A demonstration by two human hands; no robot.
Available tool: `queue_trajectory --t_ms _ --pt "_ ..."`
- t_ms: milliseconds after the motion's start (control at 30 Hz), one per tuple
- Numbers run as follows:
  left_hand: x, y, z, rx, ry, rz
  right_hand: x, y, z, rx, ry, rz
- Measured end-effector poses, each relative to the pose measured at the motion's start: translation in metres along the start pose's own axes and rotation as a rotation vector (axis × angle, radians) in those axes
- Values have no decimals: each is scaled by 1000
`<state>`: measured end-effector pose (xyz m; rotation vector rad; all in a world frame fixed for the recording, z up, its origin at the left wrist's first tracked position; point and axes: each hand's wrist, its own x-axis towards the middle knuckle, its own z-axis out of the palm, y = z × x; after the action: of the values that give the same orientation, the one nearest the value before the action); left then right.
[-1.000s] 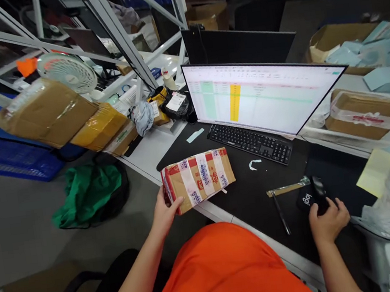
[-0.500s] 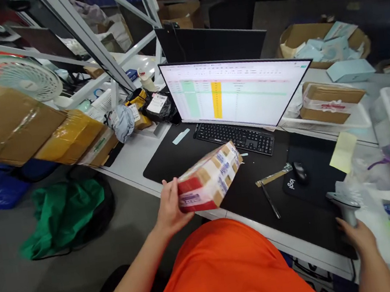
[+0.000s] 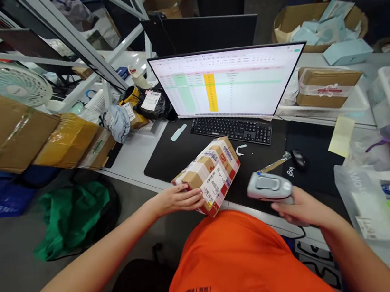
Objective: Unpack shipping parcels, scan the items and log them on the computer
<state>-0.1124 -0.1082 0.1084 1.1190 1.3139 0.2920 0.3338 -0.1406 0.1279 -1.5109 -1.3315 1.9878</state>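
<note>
My left hand (image 3: 180, 198) is closed on the near end of a taped cardboard box (image 3: 208, 170), which tilts over the desk's front edge. A white shipping label (image 3: 215, 182) with printed codes faces up on the box's right side. In my right hand (image 3: 304, 208) is a grey barcode scanner (image 3: 269, 187), my fingers wrapped round its handle. The scanner's head points left toward the label, with a gap between them. Part of the handle is hidden by my fingers.
Behind the box stand a keyboard (image 3: 232, 130) and a monitor (image 3: 230, 84) showing a spreadsheet. A mouse (image 3: 299, 159) and a brown strip (image 3: 274, 163) lie to the right. Large cartons (image 3: 6, 130) are stacked at left, and a plastic bag (image 3: 368, 204) lies at right.
My right hand has brought the scanner from the desk's right side leftward, close to the box. My left hand has turned the box so that its label now shows.
</note>
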Motion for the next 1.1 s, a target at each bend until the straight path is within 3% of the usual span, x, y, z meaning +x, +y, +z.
queue_trajectory --t_ms 133,267,333,433,533,600,667,767,933,1033,1100 --pt "0 11 2 105 -15 126 19 -37 38 -64 -231 -115" --pt "0 10 2 154 78 300 22 -36 41 -20 -240 -145" --pt "2 8 3 252 29 325 22 -22 35 -1 -163 -112" --pt "3 7 8 469 -12 341 20 12 14 13 82 -59" --pt "0 7 18 730 -5 512 9 53 -11 39 363 -1" --pt "-2 9 24 871 -26 617 -3 72 -21 95 420 38" --pt "-5 11 28 936 -30 660 -17 79 -19 166 365 30" --pt "-7 12 29 928 -20 657 -22 61 3 216 223 -22" --pt "-7 15 22 935 -135 670 10 16 36 109 102 -54" --pt "-11 16 22 951 -197 722 21 9 40 70 45 -59" --pt "-14 15 27 889 -142 731 22 12 39 90 18 -47"
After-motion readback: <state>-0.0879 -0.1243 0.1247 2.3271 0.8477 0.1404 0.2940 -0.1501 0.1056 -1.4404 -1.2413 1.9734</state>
